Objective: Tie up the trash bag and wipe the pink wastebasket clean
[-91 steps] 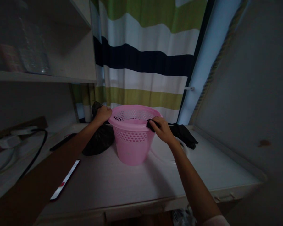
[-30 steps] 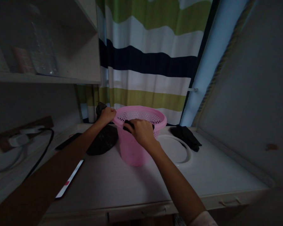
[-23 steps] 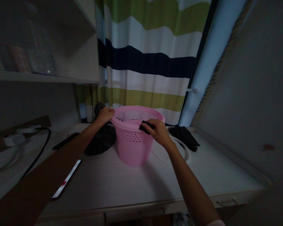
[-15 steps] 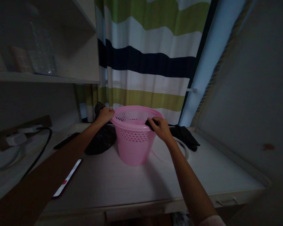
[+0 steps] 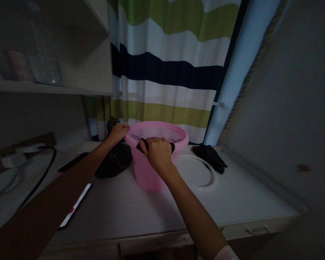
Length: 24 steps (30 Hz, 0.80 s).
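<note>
Left hand gripped the rim of a pink perforated plastic basket | right hand, fingers closed, pressed a small dark cloth on its near rim | white tabletop

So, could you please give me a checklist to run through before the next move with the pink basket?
1. Left hand grips the pink basket rim: ok.
2. Right hand presses a dark cloth on the near rim: ok.
3. Basket stands upright on the counter: ok.
4. White plate clear of the basket: ok.
5. Phone clear of the forearm: ok.
6. Basket contents: cannot tell.
</note>
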Each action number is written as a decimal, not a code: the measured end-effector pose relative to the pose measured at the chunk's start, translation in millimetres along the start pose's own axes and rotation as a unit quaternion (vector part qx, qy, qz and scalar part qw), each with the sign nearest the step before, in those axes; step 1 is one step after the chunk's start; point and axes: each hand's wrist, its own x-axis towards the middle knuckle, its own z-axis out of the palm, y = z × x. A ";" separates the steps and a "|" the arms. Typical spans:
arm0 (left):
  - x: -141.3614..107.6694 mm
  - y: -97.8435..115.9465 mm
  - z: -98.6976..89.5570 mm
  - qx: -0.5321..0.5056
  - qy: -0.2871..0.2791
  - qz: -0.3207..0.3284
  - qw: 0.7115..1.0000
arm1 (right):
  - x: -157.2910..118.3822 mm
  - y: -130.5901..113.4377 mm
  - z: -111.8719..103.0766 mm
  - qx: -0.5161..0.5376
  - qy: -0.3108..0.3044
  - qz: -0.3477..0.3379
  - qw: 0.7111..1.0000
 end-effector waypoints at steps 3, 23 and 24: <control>1.3 0.4 -0.2 0.006 -0.009 0.017 1.000 | -7.3 23.2 -0.3 0.035 0.014 -0.011 0.999; 10.2 14.7 -3.3 0.090 0.002 -0.014 0.996 | -17.4 103.7 21.2 0.184 0.177 0.006 0.967; 11.8 17.7 -6.7 0.104 0.007 -0.017 0.994 | -17.7 98.2 20.9 0.172 0.176 0.009 0.969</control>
